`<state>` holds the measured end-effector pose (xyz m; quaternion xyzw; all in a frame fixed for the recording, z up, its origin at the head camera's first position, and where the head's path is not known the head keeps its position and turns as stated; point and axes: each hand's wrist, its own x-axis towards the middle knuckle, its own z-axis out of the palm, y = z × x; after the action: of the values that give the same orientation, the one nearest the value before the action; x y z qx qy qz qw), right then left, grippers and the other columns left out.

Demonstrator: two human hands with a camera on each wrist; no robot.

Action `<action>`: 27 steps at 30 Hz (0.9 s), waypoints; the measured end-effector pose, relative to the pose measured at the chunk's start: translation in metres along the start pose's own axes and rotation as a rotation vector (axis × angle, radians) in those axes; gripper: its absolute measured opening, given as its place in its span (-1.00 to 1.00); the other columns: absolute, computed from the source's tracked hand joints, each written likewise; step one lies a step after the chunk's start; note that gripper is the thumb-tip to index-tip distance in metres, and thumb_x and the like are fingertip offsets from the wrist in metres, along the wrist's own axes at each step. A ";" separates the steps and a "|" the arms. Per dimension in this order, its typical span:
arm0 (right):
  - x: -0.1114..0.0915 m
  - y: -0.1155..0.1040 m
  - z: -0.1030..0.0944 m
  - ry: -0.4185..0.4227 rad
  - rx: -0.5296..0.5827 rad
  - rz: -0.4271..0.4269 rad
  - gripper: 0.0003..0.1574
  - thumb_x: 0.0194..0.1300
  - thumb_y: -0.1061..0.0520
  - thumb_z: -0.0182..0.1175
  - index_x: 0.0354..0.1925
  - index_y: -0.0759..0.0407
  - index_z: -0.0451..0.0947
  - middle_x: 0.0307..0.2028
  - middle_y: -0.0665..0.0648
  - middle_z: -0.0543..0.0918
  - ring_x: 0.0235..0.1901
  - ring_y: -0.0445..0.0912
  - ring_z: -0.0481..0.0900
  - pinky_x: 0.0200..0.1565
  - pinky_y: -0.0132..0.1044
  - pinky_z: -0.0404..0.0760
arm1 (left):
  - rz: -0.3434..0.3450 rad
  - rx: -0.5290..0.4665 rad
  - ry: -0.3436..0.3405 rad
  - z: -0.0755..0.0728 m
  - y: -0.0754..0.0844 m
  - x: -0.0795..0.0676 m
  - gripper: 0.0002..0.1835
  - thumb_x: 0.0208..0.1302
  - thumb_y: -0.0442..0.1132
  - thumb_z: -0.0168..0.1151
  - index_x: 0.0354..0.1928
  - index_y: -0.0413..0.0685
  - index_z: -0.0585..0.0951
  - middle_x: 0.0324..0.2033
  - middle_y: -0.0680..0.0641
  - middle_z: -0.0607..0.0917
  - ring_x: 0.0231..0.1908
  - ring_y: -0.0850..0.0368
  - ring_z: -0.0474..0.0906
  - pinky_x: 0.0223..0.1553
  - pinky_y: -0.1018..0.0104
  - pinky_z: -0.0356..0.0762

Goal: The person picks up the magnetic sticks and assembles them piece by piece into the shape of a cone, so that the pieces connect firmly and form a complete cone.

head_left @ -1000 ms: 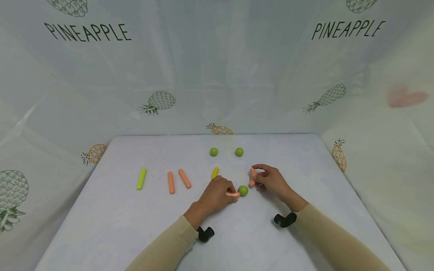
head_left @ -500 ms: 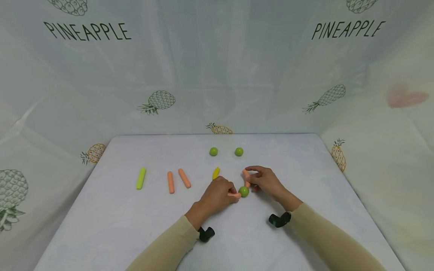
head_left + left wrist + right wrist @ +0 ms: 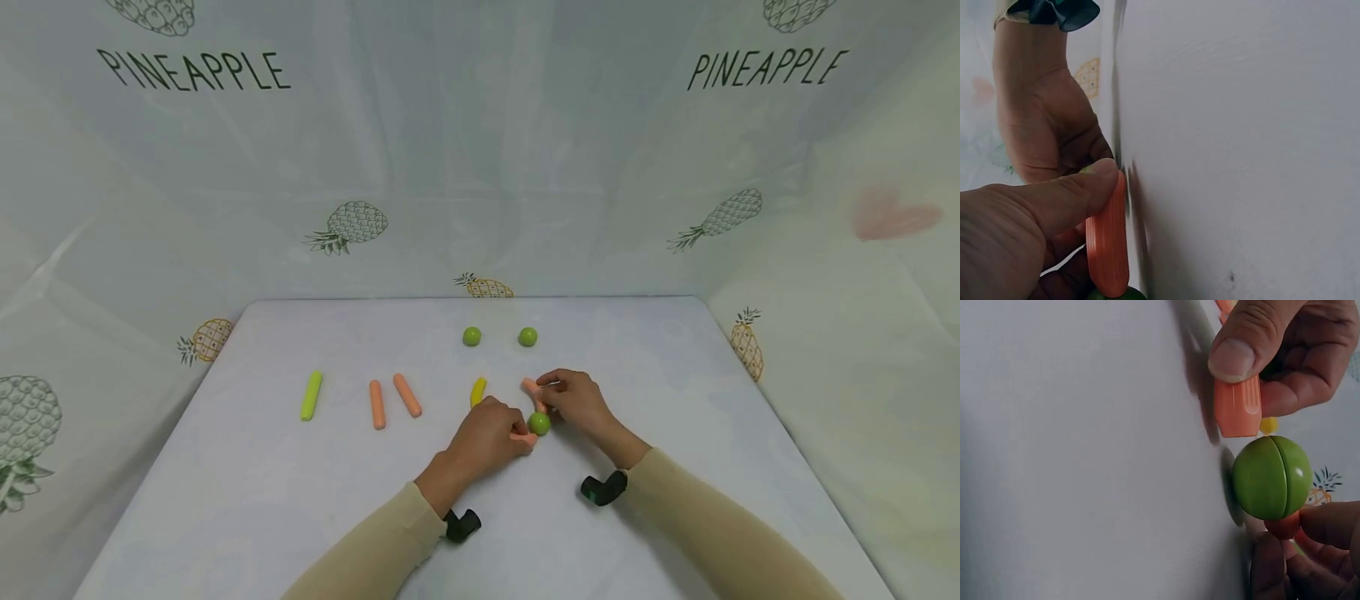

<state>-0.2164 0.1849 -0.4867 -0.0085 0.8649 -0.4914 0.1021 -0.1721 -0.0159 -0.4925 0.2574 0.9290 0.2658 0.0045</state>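
Observation:
My left hand (image 3: 487,435) pinches a short ridged orange stick (image 3: 1109,250) between thumb and fingers, low over the white table. Opposite it, my right hand (image 3: 579,402) pinches another orange stick (image 3: 531,387), which slants with its lower end at a green ball (image 3: 539,423). In the right wrist view the ball (image 3: 1269,478) shows a seam round its middle. The right hand's stick (image 3: 1283,525) meets the ball's underside there, while the left hand's stick (image 3: 1237,409) points at the ball across a small gap. A yellow curved piece (image 3: 478,390) lies just beyond my left hand, partly hidden by it.
Two more green balls (image 3: 472,336) lie near the table's far edge. To the left are two orange sticks (image 3: 377,405) and a lime-green stick (image 3: 311,396). A pineapple-print sheet (image 3: 480,167) hangs behind the white table (image 3: 225,483).
My right hand has moved left with its stick, whose lower end has come to the green ball. My left hand has shifted slightly right and nearer my body.

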 end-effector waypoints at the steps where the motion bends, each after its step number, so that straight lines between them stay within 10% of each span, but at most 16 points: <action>1: -0.001 -0.001 0.001 0.012 -0.008 0.000 -0.66 0.41 0.15 0.31 0.09 0.26 0.68 -0.25 0.14 0.81 -0.38 -0.12 0.71 -0.31 -0.28 0.69 | 0.004 0.014 -0.006 0.001 0.000 0.000 -0.86 0.24 -0.08 0.58 -0.37 0.09 0.79 -0.48 0.23 0.72 -0.31 0.23 0.48 -0.27 0.44 0.48; 27: -0.014 0.002 0.010 0.174 -0.049 0.012 -0.71 0.40 0.12 0.29 0.03 0.21 0.66 -0.18 0.17 0.80 -0.29 -0.09 0.64 -0.31 -0.33 0.55 | -0.051 -0.022 0.027 -0.001 0.001 -0.001 -0.85 0.35 -0.05 0.48 -0.30 0.05 0.80 -0.48 0.21 0.69 -0.35 0.23 0.43 -0.34 0.45 0.42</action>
<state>-0.2011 0.1793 -0.4907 0.0370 0.8823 -0.4684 0.0290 -0.1711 -0.0158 -0.4916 0.2302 0.9322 0.2793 0.0016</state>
